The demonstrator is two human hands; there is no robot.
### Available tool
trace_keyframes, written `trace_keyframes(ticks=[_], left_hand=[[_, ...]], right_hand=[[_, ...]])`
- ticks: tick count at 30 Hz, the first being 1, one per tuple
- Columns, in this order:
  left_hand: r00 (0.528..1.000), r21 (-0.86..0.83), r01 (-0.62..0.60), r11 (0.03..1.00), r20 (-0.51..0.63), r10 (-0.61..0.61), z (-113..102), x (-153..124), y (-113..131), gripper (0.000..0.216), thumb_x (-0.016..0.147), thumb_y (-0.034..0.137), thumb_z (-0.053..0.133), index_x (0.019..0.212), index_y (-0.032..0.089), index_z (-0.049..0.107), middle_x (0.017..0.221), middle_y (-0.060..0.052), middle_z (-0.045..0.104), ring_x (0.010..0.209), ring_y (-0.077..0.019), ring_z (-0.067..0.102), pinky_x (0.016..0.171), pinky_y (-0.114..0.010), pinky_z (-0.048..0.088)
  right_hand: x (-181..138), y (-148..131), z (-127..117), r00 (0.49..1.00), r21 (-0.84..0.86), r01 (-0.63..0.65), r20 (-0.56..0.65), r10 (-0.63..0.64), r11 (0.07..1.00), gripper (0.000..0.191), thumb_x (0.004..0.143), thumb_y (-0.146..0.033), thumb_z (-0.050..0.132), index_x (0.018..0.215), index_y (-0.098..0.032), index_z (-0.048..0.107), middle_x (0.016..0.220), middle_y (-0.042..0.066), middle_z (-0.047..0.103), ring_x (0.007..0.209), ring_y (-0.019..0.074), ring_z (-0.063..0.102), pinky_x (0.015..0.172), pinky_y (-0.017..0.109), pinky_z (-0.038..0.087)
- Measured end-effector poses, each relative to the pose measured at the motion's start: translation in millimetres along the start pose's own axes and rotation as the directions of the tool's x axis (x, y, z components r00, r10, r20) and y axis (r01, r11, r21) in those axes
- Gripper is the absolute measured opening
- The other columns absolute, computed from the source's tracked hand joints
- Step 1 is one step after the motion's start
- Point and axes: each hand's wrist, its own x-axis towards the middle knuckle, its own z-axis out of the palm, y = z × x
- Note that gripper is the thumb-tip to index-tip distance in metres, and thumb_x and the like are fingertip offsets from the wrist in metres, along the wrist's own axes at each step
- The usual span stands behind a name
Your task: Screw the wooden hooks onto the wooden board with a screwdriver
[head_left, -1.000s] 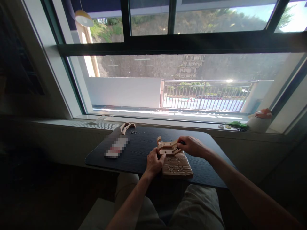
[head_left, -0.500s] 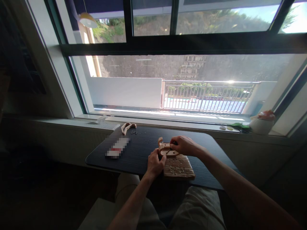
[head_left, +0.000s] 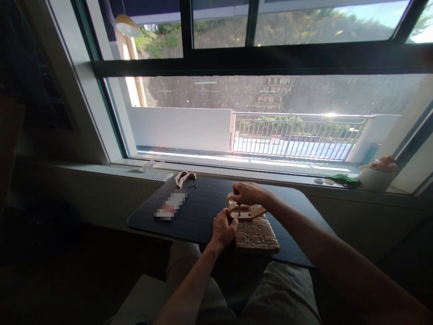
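A curved wooden piece [head_left: 248, 211] lies on the dark table [head_left: 203, 207], partly over a wooden board [head_left: 256, 234] dotted with small holes or pegs. My left hand [head_left: 223, 228] is closed on the near left end of the wooden piece and steadies it. My right hand [head_left: 246, 192] is closed over a thin dark tool [head_left: 238, 208], which stands upright with its tip on the piece.
A second wooden piece [head_left: 184, 177] and a few small dark screws [head_left: 192, 184] lie at the table's far left corner. A flat red and white packet [head_left: 171, 205] rests left of centre. On the windowsill stand a white pot [head_left: 374, 177] and green items [head_left: 341, 180].
My right hand has moved from the right end of the wooden piece to above its left part, and the tool now stands upright on it. The left hand has kept its grip.
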Motion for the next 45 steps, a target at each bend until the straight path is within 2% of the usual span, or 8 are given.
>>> trace_keyframes(ticks=[10, 16, 20, 25, 29, 33, 39, 45], left_hand=[[1.000, -0.002, 0.014, 1.000, 0.002, -0.014, -15, -34, 16, 0.020, 0.076, 0.024, 0.052, 0.095, 0.018, 0.057, 0.093, -0.008, 0.062, 0.092, -0.0236, 0.055, 0.084, -0.033, 0.040], [0.999, 0.130, 0.035, 0.991, 0.022, -0.038, -28, -27, 16, 0.043, 0.075, 0.044, 0.057, 0.110, 0.020, 0.059, 0.099, -0.013, 0.065, 0.101, -0.0310, 0.055, 0.089, -0.041, 0.037], [0.990, -0.139, 0.096, 0.986, 0.117, -0.080, -30, -11, 19, 0.036, 0.076, 0.040, 0.059, 0.107, 0.023, 0.061, 0.091, -0.009, 0.068, 0.091, -0.0278, 0.061, 0.085, -0.038, 0.040], [0.959, -0.638, 0.269, 0.722, 0.250, -0.136, -11, 16, 25, 0.037, 0.075, 0.028, 0.062, 0.111, 0.022, 0.057, 0.093, -0.004, 0.068, 0.082, -0.0179, 0.063, 0.075, -0.028, 0.047], [0.921, -0.672, 0.383, 0.634, 0.330, -0.207, 2, 20, 21, 0.056, 0.069, 0.022, 0.067, 0.121, 0.013, 0.046, 0.084, -0.006, 0.068, 0.070, -0.0161, 0.063, 0.065, -0.027, 0.049], [0.867, -0.678, 0.489, 0.548, 0.447, -0.220, 0, 24, 17, 0.045, 0.059, 0.019, 0.073, 0.100, 0.008, 0.058, 0.077, -0.007, 0.067, 0.063, -0.0160, 0.062, 0.062, -0.028, 0.049], [0.816, -0.725, 0.537, 0.432, 0.576, -0.047, -10, 16, 24, 0.039, 0.064, 0.025, 0.068, 0.100, 0.011, 0.061, 0.081, -0.007, 0.068, 0.068, -0.0177, 0.064, 0.067, -0.031, 0.050], [0.839, -0.821, 0.470, 0.324, 0.529, 0.124, -3, -1, 24, 0.049, 0.063, 0.030, 0.075, 0.107, 0.016, 0.059, 0.100, -0.009, 0.068, 0.088, -0.0222, 0.064, 0.080, -0.034, 0.049]], right_hand=[[-33, -12, 8, 0.998, 0.017, 0.057, 0.015, -0.057, 0.998, 0.023, 0.078, -0.033, 0.046, 0.091, -0.021, 0.061, 0.083, 0.004, 0.066, 0.072, 0.0163, 0.057, 0.055, 0.025, 0.030], [-27, -9, 8, 0.998, 0.015, 0.057, -0.003, -0.057, 0.998, 0.021, 0.074, -0.033, 0.049, 0.086, -0.022, 0.063, 0.081, 0.003, 0.066, 0.071, 0.0168, 0.057, 0.056, 0.025, 0.031], [-29, 2, 5, 0.998, 0.014, 0.038, -0.043, -0.037, 0.999, 0.021, 0.075, -0.032, 0.048, 0.086, -0.022, 0.062, 0.082, 0.003, 0.066, 0.072, 0.0166, 0.057, 0.056, 0.025, 0.031], [-28, 15, -2, 0.998, 0.019, 0.006, -0.066, -0.005, 1.000, 0.021, 0.078, -0.032, 0.047, 0.087, -0.019, 0.061, 0.081, 0.004, 0.066, 0.067, 0.0146, 0.056, 0.053, 0.024, 0.031], [-27, 19, -1, 0.997, 0.020, -0.001, -0.076, 0.003, 1.000, 0.022, 0.078, -0.031, 0.048, 0.089, -0.018, 0.062, 0.083, 0.006, 0.067, 0.068, 0.0149, 0.057, 0.054, 0.023, 0.032], [-25, 17, -8, 0.996, 0.020, 0.050, -0.073, -0.048, 0.999, 0.023, 0.077, -0.029, 0.050, 0.090, -0.017, 0.064, 0.086, 0.006, 0.067, 0.072, 0.0154, 0.058, 0.057, 0.023, 0.034], [-31, 5, -33, 0.988, -0.001, 0.155, 0.005, -0.155, 0.988, 0.020, 0.073, -0.024, 0.055, 0.088, -0.021, 0.069, 0.082, 0.002, 0.069, 0.068, 0.0127, 0.059, 0.055, 0.021, 0.036], [-62, -4, -41, 0.977, -0.129, 0.215, 0.017, -0.215, 0.968, 0.017, 0.074, -0.021, 0.057, 0.085, -0.023, 0.070, 0.077, 0.003, 0.069, 0.071, 0.0168, 0.061, 0.059, 0.024, 0.035]])
